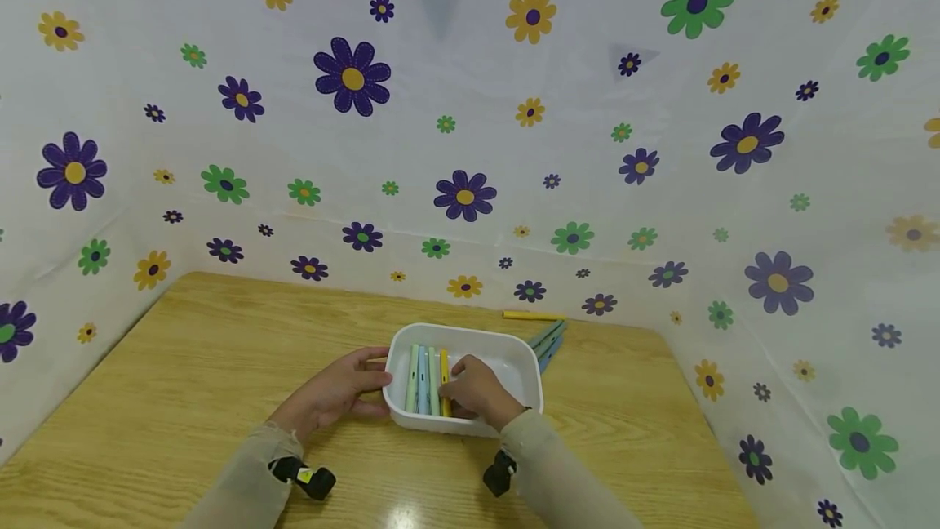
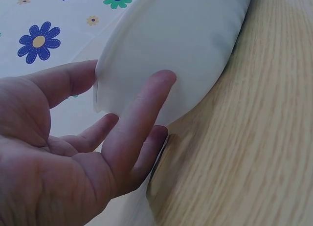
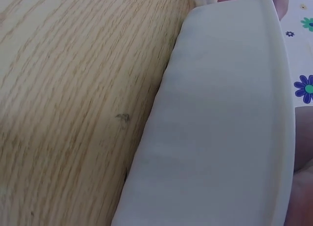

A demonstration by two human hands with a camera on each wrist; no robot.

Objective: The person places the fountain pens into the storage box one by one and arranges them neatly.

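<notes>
A white plastic box [image 1: 464, 335] with rounded corners stands on the table. In its left part, two pale green pens [image 1: 413, 380] and a light blue pen [image 1: 422, 382] lie side by side, with a yellow pen [image 1: 444, 366] just right of them. My right hand [image 1: 477, 388] reaches over the near rim and pinches the yellow pen by its lower part. In the right wrist view the box wall hides most of that hand. My left hand [image 1: 345, 386] rests its fairly straight fingers [image 2: 142, 118] against the box's left end and rim.
Behind the box's far right corner, several green and blue pens [image 1: 549, 341] lie in a loose heap, with another yellow pen [image 1: 532, 316] across their far end. A white flowered sheet [image 1: 411, 145] encloses the wooden table [image 1: 220, 349] at the back and sides.
</notes>
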